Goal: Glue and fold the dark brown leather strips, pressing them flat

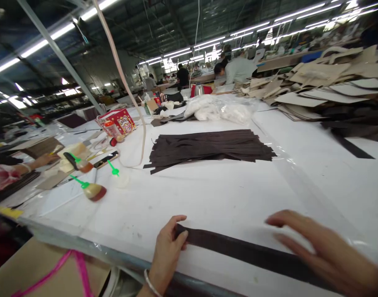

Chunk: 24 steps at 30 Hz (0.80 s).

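Observation:
A long dark brown strip (235, 246), of leather or fabric, runs across the front of the white table towards the lower right. My left hand (170, 243) pinches its left end between thumb and fingers. Over the strip's right part hovers my right hand (315, 247), blurred, with thumb and fingers apart and nothing visible between them. It hides some of the strip beneath. Farther back lies a flat pile of similar dark strips (207, 146), lined up side by side.
Glue bottles with green nozzles (94, 192) stand on the left, near a phone (106, 159) and a red patterned box (117, 122). A co-worker's arm (24, 168) reaches in at far left. Clear plastic bags (220, 109) lie behind the pile; beige pieces (325, 74) are heaped at right.

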Tool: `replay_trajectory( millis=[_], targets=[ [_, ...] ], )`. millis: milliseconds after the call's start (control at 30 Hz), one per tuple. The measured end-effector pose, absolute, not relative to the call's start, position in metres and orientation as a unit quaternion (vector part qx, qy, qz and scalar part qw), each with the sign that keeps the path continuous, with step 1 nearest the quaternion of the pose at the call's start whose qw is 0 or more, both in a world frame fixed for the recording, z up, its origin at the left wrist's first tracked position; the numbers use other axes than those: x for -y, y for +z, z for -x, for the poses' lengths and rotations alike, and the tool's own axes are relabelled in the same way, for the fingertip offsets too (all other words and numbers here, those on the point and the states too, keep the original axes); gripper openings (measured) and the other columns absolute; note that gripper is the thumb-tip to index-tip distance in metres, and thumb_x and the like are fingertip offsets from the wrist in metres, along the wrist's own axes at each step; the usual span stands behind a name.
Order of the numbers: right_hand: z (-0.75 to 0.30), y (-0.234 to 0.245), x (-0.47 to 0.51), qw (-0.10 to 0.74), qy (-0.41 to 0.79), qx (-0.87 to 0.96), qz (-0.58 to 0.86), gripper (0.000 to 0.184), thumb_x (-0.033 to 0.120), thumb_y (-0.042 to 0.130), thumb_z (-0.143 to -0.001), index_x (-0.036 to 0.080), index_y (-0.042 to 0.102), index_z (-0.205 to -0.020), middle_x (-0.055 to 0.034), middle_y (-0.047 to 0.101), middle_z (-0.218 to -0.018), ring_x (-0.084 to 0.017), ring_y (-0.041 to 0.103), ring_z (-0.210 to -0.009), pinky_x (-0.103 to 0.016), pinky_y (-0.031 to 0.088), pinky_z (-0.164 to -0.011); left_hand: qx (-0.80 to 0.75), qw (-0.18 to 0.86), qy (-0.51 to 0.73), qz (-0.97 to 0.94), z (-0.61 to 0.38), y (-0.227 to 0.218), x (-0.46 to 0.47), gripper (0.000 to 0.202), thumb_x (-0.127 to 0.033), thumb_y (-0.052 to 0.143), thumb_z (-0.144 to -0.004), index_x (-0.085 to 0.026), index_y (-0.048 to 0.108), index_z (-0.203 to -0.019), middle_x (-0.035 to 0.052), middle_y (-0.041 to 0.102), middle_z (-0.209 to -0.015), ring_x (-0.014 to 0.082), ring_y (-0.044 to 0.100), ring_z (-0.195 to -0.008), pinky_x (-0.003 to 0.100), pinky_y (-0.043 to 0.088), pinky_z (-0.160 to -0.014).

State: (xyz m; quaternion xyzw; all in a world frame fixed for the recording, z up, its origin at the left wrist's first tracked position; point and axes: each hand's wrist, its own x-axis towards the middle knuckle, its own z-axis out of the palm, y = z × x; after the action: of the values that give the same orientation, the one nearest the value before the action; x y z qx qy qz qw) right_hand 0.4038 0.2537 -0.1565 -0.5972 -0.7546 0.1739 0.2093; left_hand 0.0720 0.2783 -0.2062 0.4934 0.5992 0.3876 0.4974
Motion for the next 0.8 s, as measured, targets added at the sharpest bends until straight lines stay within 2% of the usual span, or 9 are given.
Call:
replay_trajectory(
  millis=[67,133,200,267,367,467,633,700,800],
  targets=[
    [-0.342,-0.168,-0.263,0.211,0.189,0.814,0.508,0.029,0.032,0.050,-0.093,0.028,0.052,-0.122,-0.0106,0.056,-0.120,-0.027,0.052,-0.107,-0.043,0.044,-0.091,-0.603,0.492,0.377,-0.503,-0.071,-0.205,-0.277,0.042,-0.033,0.060,-0.072,-0.017,0.060,-0.111,-0.0052,0.048,-0.061,0.0126,0.049,-0.052,0.024,0.041,-0.049],
    [-0.291,-0.179,-0.270,0.228,0.168,0.837,0.468,0.034,0.024,0.054,-0.091,0.025,0.048,-0.125,-0.0093,0.056,-0.117,-0.026,0.053,-0.103,-0.044,0.043,-0.089,-0.608,0.461,0.370,-0.529,-0.068,-0.205,-0.276,0.040,-0.031,0.059,-0.075,-0.019,0.060,-0.113,-0.0011,0.057,-0.072,0.0144,0.053,-0.059,0.027,0.045,-0.056],
    [-0.260,-0.191,-0.274,0.254,0.126,0.845,0.453,0.034,0.014,0.056,-0.087,0.022,0.051,-0.120,-0.0077,0.058,-0.111,-0.025,0.052,-0.098,-0.041,0.041,-0.086,-0.616,0.410,0.361,-0.567,-0.065,-0.204,-0.275,0.037,-0.029,0.057,-0.077,-0.020,0.060,-0.113,0.0035,0.061,-0.091,0.0158,0.056,-0.069,0.031,0.048,-0.068],
    [-0.248,-0.202,-0.275,0.262,0.089,0.858,0.434,0.029,0.007,0.054,-0.085,0.021,0.054,-0.110,-0.0052,0.059,-0.104,-0.023,0.051,-0.092,-0.038,0.038,-0.083,-0.626,0.361,0.344,-0.600,-0.061,-0.203,-0.274,0.036,-0.027,0.055,-0.079,-0.021,0.059,-0.114,0.0054,0.059,-0.100,0.0166,0.057,-0.073,0.034,0.049,-0.074],
    [-0.252,-0.212,-0.274,0.232,0.063,0.888,0.393,0.029,0.000,0.049,-0.083,0.020,0.056,-0.103,-0.0019,0.059,-0.098,-0.020,0.050,-0.086,-0.036,0.034,-0.082,-0.639,0.307,0.316,-0.630,-0.052,-0.203,-0.275,0.033,-0.025,0.051,-0.084,-0.020,0.057,-0.116,0.0049,0.057,-0.097,0.0160,0.056,-0.069,0.036,0.050,-0.073],
    [-0.257,-0.215,-0.274,0.212,0.051,0.902,0.373,0.038,-0.002,0.046,-0.081,0.020,0.054,-0.112,-0.0011,0.059,-0.097,-0.019,0.050,-0.086,-0.037,0.031,-0.085,-0.648,0.230,0.315,-0.654,-0.044,-0.204,-0.278,0.029,-0.024,0.048,-0.089,-0.020,0.056,-0.117,0.0065,0.055,-0.103,0.0153,0.058,-0.070,0.036,0.053,-0.071],
    [-0.253,-0.214,-0.275,0.209,0.036,0.907,0.364,0.035,0.002,0.043,-0.085,0.020,0.054,-0.113,-0.0021,0.060,-0.095,-0.020,0.049,-0.086,-0.038,0.031,-0.085,-0.535,0.036,0.356,-0.765,-0.042,-0.205,-0.283,0.035,-0.009,0.038,-0.092,-0.020,0.055,-0.121,0.0114,0.056,-0.111,0.0226,0.056,-0.105,0.039,0.052,-0.088],
    [-0.251,-0.214,-0.275,0.210,0.036,0.907,0.364,0.033,0.004,0.044,-0.086,0.020,0.053,-0.114,-0.0032,0.060,-0.096,-0.020,0.049,-0.087,-0.039,0.030,-0.086,-0.446,0.041,0.330,-0.831,-0.044,-0.205,-0.287,0.040,-0.005,0.036,-0.091,-0.019,0.052,-0.125,0.0111,0.059,-0.108,0.0216,0.057,-0.102,0.038,0.052,-0.088],
    [-0.250,-0.216,-0.274,0.209,0.043,0.904,0.370,0.031,0.006,0.048,-0.086,0.019,0.053,-0.114,-0.0027,0.060,-0.096,-0.020,0.049,-0.087,-0.039,0.029,-0.088,-0.414,0.072,0.288,-0.861,-0.043,-0.209,-0.295,0.034,-0.005,0.036,-0.091,-0.015,0.055,-0.118,0.0103,0.063,-0.099,0.0212,0.058,-0.092,0.038,0.055,-0.081]
  ],
)
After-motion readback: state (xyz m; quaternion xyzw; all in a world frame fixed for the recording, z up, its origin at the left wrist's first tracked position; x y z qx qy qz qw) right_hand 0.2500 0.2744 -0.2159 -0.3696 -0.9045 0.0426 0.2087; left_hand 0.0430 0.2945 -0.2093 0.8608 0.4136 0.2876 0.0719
